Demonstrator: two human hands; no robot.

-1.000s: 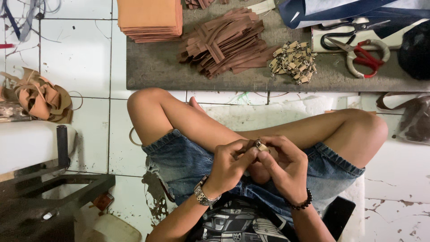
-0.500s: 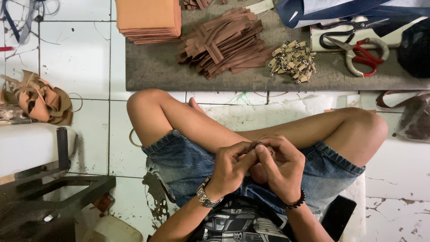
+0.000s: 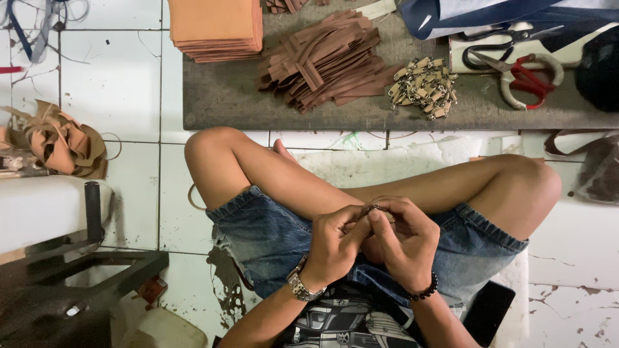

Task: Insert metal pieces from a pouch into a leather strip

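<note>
- two bare hands are held together over the lap of a person seated cross-legged in denim shorts (image 3: 271, 235) on a white tiled floor (image 3: 116, 84).
- the left hand (image 3: 332, 245), with a metal watch at the wrist, is curled nearly closed, its thumb and forefinger pinched toward the middle.
- the right hand (image 3: 406, 241), with a dark bead bracelet at the wrist, is likewise curled, its fingertips pressed against those of the left.
- a small metal ring-like fitting (image 3: 373, 208) is glimpsed between the fingertips of both hands, above the lap; its exact shape cannot be told, being mostly hidden by fingers.
- a low grey board (image 3: 225, 103) is laid on the floor beyond the knees, well apart from the hands.
- on that board are seen a stack of flat orange-tan leather sheets (image 3: 216, 29), a heap of narrow brown leather strips (image 3: 325, 61), a small pile of brass-coloured metal clasps (image 3: 424, 85) and a pair of red-handled scissors (image 3: 525, 74).
- a bundle of tan leather scraps (image 3: 58, 142) lies on the floor at the left.
- as a judgement: the tiny fitting could slip from so fine a pinch and be lost in the folds of the shorts or on the floor.
- a fingertip could also be nipped if the metal part springs shut, since the fingers are crowded round it.
</note>
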